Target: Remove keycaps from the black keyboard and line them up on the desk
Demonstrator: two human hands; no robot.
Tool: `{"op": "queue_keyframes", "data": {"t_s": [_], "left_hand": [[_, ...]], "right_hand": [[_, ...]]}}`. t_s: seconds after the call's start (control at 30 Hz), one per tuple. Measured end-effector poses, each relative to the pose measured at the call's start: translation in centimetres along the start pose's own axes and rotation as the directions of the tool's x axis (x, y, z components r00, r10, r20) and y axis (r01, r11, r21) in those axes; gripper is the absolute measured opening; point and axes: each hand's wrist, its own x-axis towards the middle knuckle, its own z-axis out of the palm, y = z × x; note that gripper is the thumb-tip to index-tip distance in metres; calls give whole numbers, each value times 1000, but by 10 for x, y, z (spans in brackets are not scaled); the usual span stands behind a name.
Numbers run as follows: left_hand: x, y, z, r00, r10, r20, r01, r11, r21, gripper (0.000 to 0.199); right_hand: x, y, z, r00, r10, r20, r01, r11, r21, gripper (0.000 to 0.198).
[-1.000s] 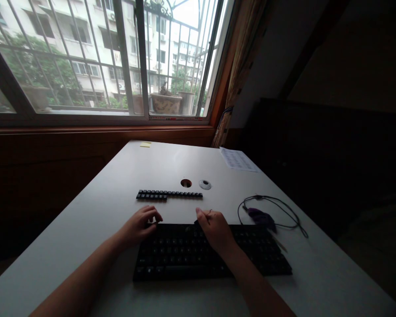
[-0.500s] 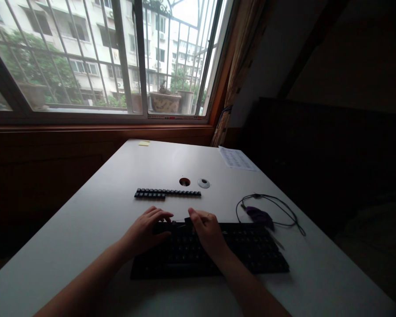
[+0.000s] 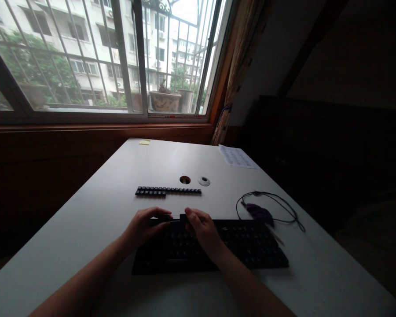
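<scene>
Over the keyboard (image 3: 251, 242) | right hand (image 3: 202, 228) – pinching a black wire tool (image 3: 182, 218) | left hand (image 3: 144, 225) – curled, grip unclear

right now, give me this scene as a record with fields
surface: white table
left grip: at the black rectangular keyboard's far left part, contents unclear
right grip: holding a small black object
beyond keyboard: two rows of black keycaps
right of keyboard: looped black cable, dark purple item
table's far end: yellow paper note, printed white paper

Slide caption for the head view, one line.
Right hand holding a small dark object beside left hand over black keyboard, keycaps in rows beyond.
</scene>
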Motion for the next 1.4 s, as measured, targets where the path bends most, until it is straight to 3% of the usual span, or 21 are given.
{"op": "queue_keyframes", "data": {"t_s": [0.13,0.3,0.47,0.63,0.8,0.97,1.23,1.4], "left_hand": [[0,3,-2,995,-81,52,90,973,-211,27],[0,5,-6,965,-218,146,261,856,-447,31],[-1,0,-7,963,-227,143,267,770,-579,27],[1,-5,-7,985,-172,5,151,848,-508,19],[2,-7,-8,983,-169,-72,111,859,-499,18],[2,-6,-8,981,-192,-33,159,886,-435,20],[4,-6,-7,999,-43,32,51,936,-347,25],[-1,-14,0,993,-112,22,110,885,-453,23]], "right_hand": [[1,4,0,999,45,13,-46,993,104,50],[2,1,-2,999,24,39,-28,993,115,51],[4,0,-4,1000,21,-15,-20,996,93,50],[6,3,-9,982,-17,-189,17,1000,-4,46],[7,2,-13,927,-266,-265,194,944,-267,34],[5,2,-9,866,-450,-219,299,816,-495,23],[0,9,0,867,-497,-22,416,750,-514,21],[0,10,3,849,-529,9,442,700,-561,14]]}}
